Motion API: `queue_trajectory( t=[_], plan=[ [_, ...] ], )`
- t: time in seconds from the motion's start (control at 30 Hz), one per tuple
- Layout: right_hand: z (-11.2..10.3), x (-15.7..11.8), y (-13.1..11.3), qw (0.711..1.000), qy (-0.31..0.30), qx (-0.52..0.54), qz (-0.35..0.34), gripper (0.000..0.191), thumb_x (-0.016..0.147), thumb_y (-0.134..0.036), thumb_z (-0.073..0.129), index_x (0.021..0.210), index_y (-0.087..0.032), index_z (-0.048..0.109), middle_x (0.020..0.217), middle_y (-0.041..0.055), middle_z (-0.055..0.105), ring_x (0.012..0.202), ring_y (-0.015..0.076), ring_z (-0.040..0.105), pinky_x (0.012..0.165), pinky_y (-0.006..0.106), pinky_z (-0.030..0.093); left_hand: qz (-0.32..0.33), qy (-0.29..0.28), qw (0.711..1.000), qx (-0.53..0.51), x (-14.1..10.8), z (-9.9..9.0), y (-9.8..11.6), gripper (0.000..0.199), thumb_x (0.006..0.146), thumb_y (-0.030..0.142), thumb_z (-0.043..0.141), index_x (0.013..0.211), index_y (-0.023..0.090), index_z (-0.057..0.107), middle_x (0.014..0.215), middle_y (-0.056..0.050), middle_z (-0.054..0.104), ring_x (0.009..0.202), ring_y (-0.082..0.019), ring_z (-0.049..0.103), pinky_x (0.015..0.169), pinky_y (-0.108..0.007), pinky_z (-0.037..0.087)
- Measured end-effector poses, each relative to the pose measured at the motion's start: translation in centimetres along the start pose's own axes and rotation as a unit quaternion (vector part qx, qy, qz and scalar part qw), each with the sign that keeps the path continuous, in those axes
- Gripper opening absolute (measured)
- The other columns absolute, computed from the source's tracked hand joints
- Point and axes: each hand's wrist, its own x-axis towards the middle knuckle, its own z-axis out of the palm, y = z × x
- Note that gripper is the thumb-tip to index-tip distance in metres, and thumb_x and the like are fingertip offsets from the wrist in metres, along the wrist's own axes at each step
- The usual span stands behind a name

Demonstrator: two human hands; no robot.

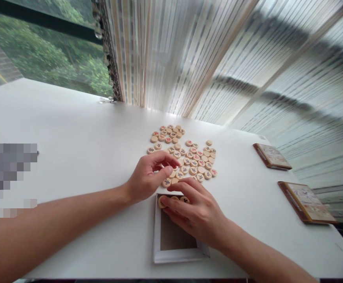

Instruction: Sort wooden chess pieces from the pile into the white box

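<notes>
Many round wooden xiangqi pieces (pixel 193 170) with red or dark characters, some blank side up, lie spread on the white table. My left hand (pixel 151 173) hovers at their near edge, fingers curved, with thumb and forefinger apart. Just in front of me is a shallow white box (pixel 157 236) with a brown bottom. A few pieces sit along its far wall, partly covered by my fingers. Over the box, my right hand (pixel 199 208) has its fingers on the xiangqi piece (pixel 161 203) in the far left corner.
Two flat brown boxes with printed pictures, a nearer one (pixel 308 202) and a farther one (pixel 273 156), lie at the right. A string curtain (pixel 183 55) hangs along the table's far edge, beside a window (pixel 56 51). A blurred-out patch (pixel 6 177) covers something at left.
</notes>
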Motion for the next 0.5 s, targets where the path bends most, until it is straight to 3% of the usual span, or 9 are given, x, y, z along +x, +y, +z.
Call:
queue_trajectory(
  t=[0.27, 0.37, 0.5],
  plan=[
    [-0.4, -0.1, 0.0, 1.000, 0.011, 0.025, -0.007, 0.016, 0.096, -0.016, 0.074, 0.111, -0.019, 0.077, 0.110, 0.0122, 0.077, 0.096, 0.0248, 0.068, 0.082, 0.040, 0.062, 0.006, 0.000, 1.000, 0.000, 0.0, -0.1, 0.0, 0.015, 0.086, 0.019, 0.063, 0.093, 0.016, 0.077, 0.090, -0.005, 0.075, 0.086, -0.019, 0.070, 0.071, -0.028, 0.053],
    [-1.4, -0.2, 0.7, 0.997, 0.062, 0.037, 0.006, 0.021, 0.094, -0.018, 0.076, 0.115, -0.021, 0.076, 0.107, 0.0112, 0.077, 0.093, 0.0242, 0.070, 0.081, 0.040, 0.062, 0.010, 0.002, 1.000, -0.008, -0.1, -0.2, 0.0, 0.016, 0.088, 0.019, 0.062, 0.095, 0.016, 0.076, 0.091, -0.005, 0.075, 0.083, -0.017, 0.069, 0.068, -0.027, 0.053],
    [-2.9, -0.6, 3.2, 0.984, 0.153, 0.008, 0.094, 0.017, 0.094, -0.022, 0.075, 0.111, -0.023, 0.079, 0.097, 0.0092, 0.077, 0.087, 0.0241, 0.074, 0.075, 0.038, 0.062, 0.013, 0.016, 1.000, -0.022, 0.2, -0.2, 0.2, 0.014, 0.087, 0.021, 0.065, 0.093, 0.015, 0.076, 0.087, -0.006, 0.074, 0.073, -0.015, 0.066, 0.061, -0.026, 0.052]
  ],
)
